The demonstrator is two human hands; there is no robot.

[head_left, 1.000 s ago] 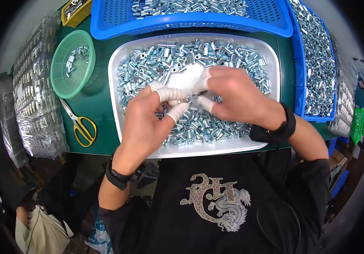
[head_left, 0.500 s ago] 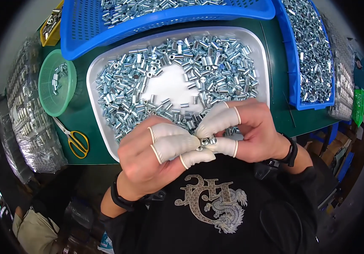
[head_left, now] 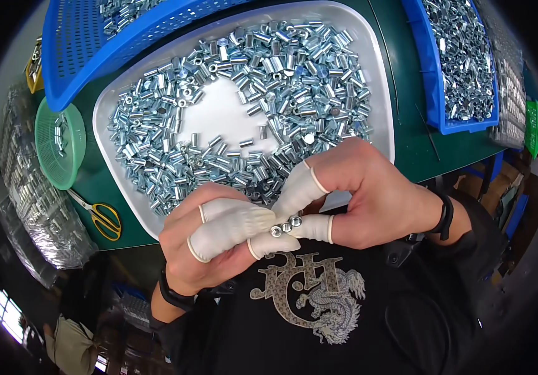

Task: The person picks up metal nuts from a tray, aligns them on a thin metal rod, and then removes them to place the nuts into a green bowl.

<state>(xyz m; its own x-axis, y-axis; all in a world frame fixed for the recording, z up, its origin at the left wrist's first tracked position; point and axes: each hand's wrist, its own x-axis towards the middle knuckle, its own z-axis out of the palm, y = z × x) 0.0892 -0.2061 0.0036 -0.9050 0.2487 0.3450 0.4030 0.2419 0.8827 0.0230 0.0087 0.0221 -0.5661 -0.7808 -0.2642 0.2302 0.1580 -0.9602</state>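
Note:
My left hand point(head_left: 209, 234) and my right hand point(head_left: 363, 200) meet above the front edge of a white tray point(head_left: 384, 94), with cream finger cots on several fingers. Between the pinched fingertips, three small silvery metal sleeves point(head_left: 286, 227) sit side by side in a row, their round open ends showing. Both hands grip the row, the left from one side and the right from the other; the fingers hide the sleeves' far ends. Many loose sleeves of the same sort point(head_left: 319, 81) lie heaped around a bare white patch in the tray.
A blue perforated basket point(head_left: 69, 81) with more sleeves overlaps the tray's far left. To the right stands a blue bin point(head_left: 434, 119) full of metal parts. On the left are a green sieve point(head_left: 72, 150), yellow-handled scissors point(head_left: 105, 220) and plastic-wrapped packs point(head_left: 50, 206). Dark rods point(head_left: 430, 134) lie on the green table.
The view has shifted, so the tray and baskets appear higher and farther left. Both hands still pinch the sleeves, which now line up in a clearer row with their ends exposed.

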